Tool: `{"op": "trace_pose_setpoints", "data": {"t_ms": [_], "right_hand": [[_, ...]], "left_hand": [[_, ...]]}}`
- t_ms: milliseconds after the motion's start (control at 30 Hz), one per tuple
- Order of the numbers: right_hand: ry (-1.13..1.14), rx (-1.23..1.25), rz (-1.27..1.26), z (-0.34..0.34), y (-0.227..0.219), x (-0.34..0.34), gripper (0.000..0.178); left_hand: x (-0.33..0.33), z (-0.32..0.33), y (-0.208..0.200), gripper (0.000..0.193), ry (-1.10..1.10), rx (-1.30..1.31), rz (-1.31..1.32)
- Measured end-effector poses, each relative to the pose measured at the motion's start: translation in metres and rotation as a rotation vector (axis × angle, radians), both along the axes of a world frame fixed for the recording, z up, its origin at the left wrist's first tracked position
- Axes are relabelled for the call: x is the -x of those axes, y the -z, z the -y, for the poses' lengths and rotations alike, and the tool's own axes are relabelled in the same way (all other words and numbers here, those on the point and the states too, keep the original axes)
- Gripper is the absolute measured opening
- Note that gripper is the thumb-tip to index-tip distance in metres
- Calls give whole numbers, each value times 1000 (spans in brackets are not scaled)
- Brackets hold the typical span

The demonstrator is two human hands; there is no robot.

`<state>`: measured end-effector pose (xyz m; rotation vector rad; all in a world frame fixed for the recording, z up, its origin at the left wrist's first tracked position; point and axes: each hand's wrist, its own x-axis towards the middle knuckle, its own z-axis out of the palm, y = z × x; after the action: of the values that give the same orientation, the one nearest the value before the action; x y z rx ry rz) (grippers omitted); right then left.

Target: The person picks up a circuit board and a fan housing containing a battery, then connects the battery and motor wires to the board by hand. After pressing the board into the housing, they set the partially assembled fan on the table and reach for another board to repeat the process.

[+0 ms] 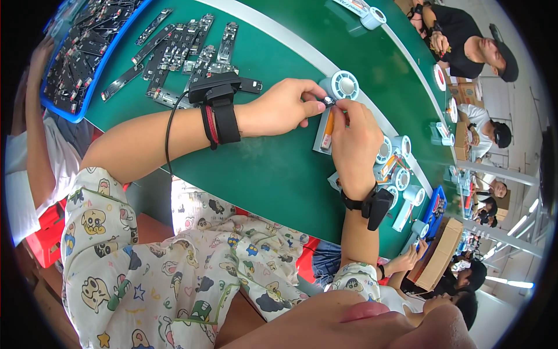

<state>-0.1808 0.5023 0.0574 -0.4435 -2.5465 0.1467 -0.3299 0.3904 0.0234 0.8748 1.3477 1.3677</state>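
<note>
My left hand point(282, 107) and my right hand point(357, 142) meet over a light-blue handheld fan housing point(342, 86) with a round vented head. Between their fingertips is a small dark circuit board point(329, 102), which both hands pinch. An orange and white battery cell point(328, 129) lies in the fan's open handle, partly covered by my right hand. Further left on the green table, a loose pile of black circuit board strips point(180, 52) lies beyond my left wrist.
A blue bin point(87, 96) full of similar boards stands at the far left. Several fan housings point(401, 177) lie to the right of my right wrist, with a cardboard box point(440, 254) beyond. A pale rail point(290, 43) crosses the green table point(250, 174). Other people work nearby.
</note>
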Motion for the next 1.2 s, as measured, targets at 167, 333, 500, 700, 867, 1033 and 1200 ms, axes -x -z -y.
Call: {"op": "trace_pose_setpoints", "data": {"t_ms": [167,333,500,700,867,1033,1200], "right_hand": [[37,-33,176,8,-13,-4,37],[76,61,348,20,-26,-5,62],[70,143,424,20,-28,0,67],[-91,295,342,-5,-24,-11,69],[-256,498,244,-11,-26,-12,62],[-170,434,174,-7,-38,-7,41],[-73,413,277,-14,-24,2,25]], "left_hand": [[0,2,0,32,-17,5,18],[2,-1,1,32,-8,6,68],[11,-1,2,33,56,14,66],[11,-12,-7,32,55,114,382],[8,-9,-1,28,-56,94,348],[7,-2,-3,25,-151,53,302],[-6,-6,-1,23,-180,48,72]]}}
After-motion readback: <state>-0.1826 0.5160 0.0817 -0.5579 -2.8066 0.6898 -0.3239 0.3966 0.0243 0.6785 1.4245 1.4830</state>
